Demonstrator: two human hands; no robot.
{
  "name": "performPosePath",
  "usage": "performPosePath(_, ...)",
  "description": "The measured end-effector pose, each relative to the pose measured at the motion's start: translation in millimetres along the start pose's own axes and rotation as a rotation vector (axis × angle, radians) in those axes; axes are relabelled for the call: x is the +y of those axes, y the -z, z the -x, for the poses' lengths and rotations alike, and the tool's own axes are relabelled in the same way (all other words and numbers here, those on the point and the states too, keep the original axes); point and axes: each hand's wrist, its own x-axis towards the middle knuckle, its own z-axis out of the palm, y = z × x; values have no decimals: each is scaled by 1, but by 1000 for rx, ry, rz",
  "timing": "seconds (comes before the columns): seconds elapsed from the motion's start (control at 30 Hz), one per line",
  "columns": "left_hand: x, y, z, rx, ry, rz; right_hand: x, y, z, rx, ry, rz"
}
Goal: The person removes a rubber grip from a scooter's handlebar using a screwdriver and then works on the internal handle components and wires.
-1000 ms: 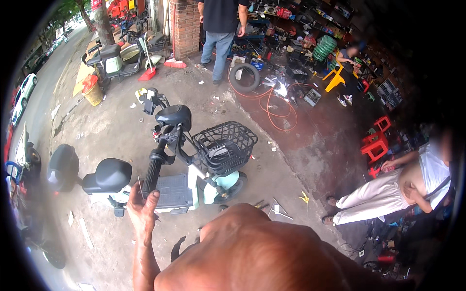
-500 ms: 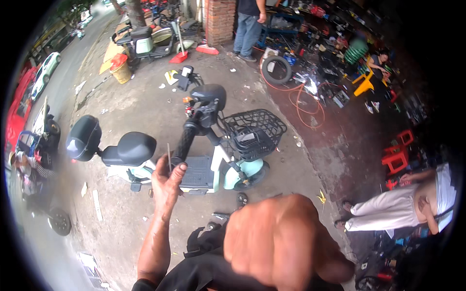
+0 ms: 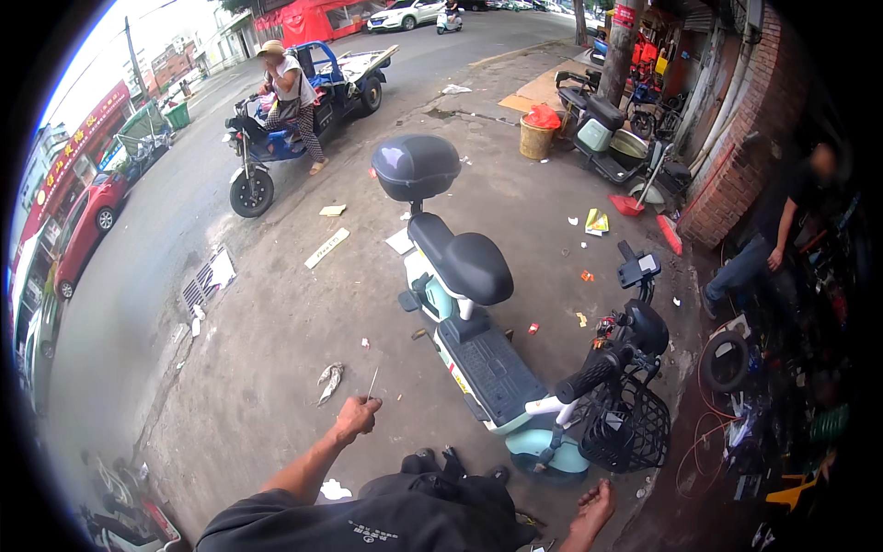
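1. The concrete pavement [image 3: 276, 368] is grey and littered.
2. Mid-pavement: a mint-and-white scooter [image 3: 485, 357], standing upright.
3. Street edge: a grey grate [image 3: 196, 294].
4. Between grate and scooter: a long pale strip [image 3: 327, 248]; nearer the person, a crumpled rag [image 3: 329, 383].
5. Brick-wall edge: a red dustpan [image 3: 626, 205], with a red broom head [image 3: 670, 235] near it.
6. Toward the far edge: a yellowish bucket [image 3: 536, 143].
7. Between scooter and dustpan: a yellow packet [image 3: 597, 222].
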Motion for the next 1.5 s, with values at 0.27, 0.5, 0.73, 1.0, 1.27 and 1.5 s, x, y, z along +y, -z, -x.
performPosePath(0.27,77,-113,55,-196,-109,-105,-103,-111,-71,-327,233,-57)
performPosePath(0.5,130,-204,59,-472,-258,-423,-94,-113,-89,-404,149,-89)
performPosePath(0.73,110,-263,32,-607,-189,-306,-10,-45,-66,-553,-107,286)
performPosePath(1.0,119,-300,44,-674,-159,-418,16,16,-54,-435,-168,241)
performPosePath(1.27,122,-297,28,-552,-160,-376,-30,4,-108,-328,6,146)
performPosePath(1.5,78,-259,11,-453,-222,-125,-60,-35,-127,-397,110,227)
